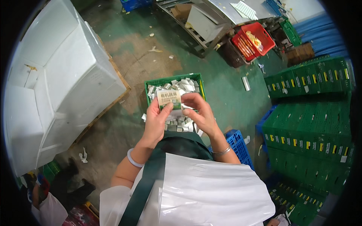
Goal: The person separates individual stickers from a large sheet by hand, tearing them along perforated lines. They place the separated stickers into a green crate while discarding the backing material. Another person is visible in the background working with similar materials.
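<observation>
My left hand [155, 117] is closed on a small printed label [170, 98], beige above and green below, with the thumb pressed across its face. Beside the label's right edge is my right hand [201, 113], its fingers curved and thumb apart. A whitish strip shows under the label; whether it is part of it I cannot tell. Below both hands stands a green plastic crate [146, 87] holding many loose white and silvery folded pieces [187, 85]. More such pieces [183, 123] show between my forearms, partly hidden by my hands and dark green apron.
Large white foam boxes [71, 75] rest on a wooden pallet at left. Stacked green crates [307, 120] line the right, with a blue crate [240, 147] by my right forearm. Ahead are a metal table [222, 11] and a red basket [247, 44]. Another person [52, 207] is at lower left.
</observation>
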A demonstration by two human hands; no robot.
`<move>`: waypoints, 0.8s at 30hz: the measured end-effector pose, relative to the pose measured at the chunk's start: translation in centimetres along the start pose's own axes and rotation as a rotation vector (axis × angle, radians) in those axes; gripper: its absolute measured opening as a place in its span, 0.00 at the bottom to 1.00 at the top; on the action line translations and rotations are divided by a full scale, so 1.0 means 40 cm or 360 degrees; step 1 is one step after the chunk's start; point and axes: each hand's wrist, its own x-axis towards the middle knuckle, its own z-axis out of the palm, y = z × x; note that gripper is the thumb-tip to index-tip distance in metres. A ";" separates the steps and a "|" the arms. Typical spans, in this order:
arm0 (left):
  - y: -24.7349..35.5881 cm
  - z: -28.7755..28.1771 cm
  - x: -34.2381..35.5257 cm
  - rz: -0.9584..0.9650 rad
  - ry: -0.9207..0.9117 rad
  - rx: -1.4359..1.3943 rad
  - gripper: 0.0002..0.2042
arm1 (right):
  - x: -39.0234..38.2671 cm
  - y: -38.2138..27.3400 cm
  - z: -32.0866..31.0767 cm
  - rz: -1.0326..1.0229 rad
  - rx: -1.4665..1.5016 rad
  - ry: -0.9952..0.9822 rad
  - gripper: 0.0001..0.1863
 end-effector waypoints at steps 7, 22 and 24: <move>-0.015 0.106 0.026 -0.0109 -0.0448 -0.0244 0.30 | -0.179 0.074 -0.101 0.0692 0.0830 -0.0426 0.16; 0.065 0.390 -0.336 0.1446 -0.1059 0.0681 0.06 | -0.623 -0.014 -0.578 -0.0101 0.0397 -0.0076 0.28; 0.085 0.408 -0.369 0.1442 -0.1323 0.1063 0.08 | -0.679 -0.126 -0.617 -0.0840 0.0597 0.0150 0.29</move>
